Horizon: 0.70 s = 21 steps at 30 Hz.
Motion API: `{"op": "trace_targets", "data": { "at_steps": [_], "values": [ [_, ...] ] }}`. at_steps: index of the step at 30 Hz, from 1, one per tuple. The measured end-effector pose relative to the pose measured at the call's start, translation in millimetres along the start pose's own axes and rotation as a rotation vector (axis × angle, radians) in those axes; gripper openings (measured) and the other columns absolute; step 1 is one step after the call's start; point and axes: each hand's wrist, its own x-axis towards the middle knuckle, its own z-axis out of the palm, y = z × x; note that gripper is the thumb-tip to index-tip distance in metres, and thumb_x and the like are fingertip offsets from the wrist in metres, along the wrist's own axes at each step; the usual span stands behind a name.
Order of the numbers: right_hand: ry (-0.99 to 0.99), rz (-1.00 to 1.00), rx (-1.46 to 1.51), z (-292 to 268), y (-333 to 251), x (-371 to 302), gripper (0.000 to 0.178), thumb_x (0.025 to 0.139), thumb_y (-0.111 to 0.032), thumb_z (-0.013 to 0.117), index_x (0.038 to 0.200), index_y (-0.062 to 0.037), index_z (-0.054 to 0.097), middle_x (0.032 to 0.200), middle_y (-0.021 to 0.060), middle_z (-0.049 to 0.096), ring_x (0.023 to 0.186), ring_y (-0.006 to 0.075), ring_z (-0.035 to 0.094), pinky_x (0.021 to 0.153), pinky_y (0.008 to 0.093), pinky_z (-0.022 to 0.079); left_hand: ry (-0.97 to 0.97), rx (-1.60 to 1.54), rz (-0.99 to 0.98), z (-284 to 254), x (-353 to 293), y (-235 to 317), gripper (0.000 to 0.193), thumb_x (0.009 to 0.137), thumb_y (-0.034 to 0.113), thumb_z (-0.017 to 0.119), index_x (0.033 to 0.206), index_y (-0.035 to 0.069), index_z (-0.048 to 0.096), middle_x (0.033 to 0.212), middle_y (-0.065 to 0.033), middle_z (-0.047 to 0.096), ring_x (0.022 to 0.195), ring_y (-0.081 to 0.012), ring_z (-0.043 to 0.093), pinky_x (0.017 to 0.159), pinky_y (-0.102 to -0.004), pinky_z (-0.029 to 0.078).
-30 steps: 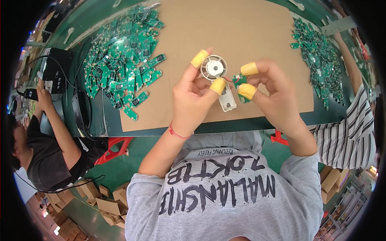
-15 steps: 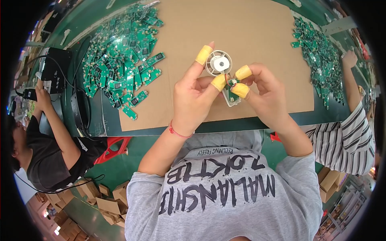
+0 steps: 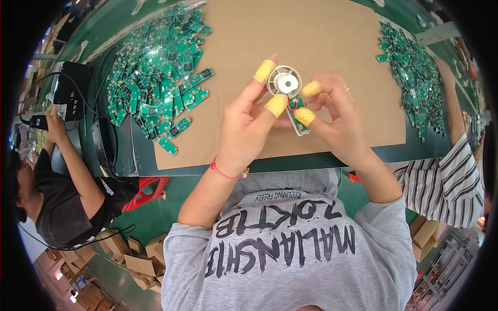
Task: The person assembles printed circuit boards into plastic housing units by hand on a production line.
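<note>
My left hand (image 3: 249,116) grips a small white handheld fan housing (image 3: 286,83), its thumb pressed near where the round head meets the handle. Inside the slotted ring sits a white round motor part. A narrow green circuit board (image 3: 300,126) lies in the handle below, with a thin reddish wire (image 3: 292,107) looping at its upper end. Over that board's side, my right hand (image 3: 337,116) has thumb and index finger spread apart. Its thumb tip is against or just above the handle's edge; which, I cannot tell. Yellow covers wrap the thumb and index finger of both hands.
Brown cardboard (image 3: 228,31) covers the table. A heap of green circuit boards (image 3: 155,78) lies left, another board pile (image 3: 410,78) right. A black box (image 3: 70,88) with cables stands far left. People sit on both sides. Cardboard boxes (image 3: 142,264) lie on the floor.
My right index finger has lifted away from the thumb, undoing a pinch at the board's upper end. The board now lies flatter in the handle, and the fan has shifted slightly.
</note>
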Motion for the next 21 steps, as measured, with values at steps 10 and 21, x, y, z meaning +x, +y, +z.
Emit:
{"op": "trace_targets", "data": {
  "at_steps": [10,21],
  "values": [
    [-0.025,0.369,0.336,3.2,-8.4,3.8,0.035,0.077,-0.007,0.064,0.103,0.0003,0.042,0.091,0.0082,0.055,0.068,0.0127,0.060,0.056,0.0238,0.048,0.061,-0.023,0.116,5.1,-2.4,-11.7,0.051,0.086,-0.002,0.045,0.134,-0.001,0.028,0.133,-0.0114,0.036,0.107,-0.0175,0.051,0.076,-0.0274,0.053],
    [-0.268,0.390,0.152,3.5,-10.1,20.0,0.015,0.081,-0.008,0.056,0.089,0.0040,0.053,0.078,0.0105,0.063,0.072,0.0141,0.062,0.062,0.0254,0.049,0.094,0.214,0.272,-0.2,12.5,-23.9,0.056,0.082,0.004,0.056,0.133,0.000,0.032,0.121,-0.0072,0.047,0.103,-0.0129,0.050,0.082,-0.0243,0.042]
  ]
}}
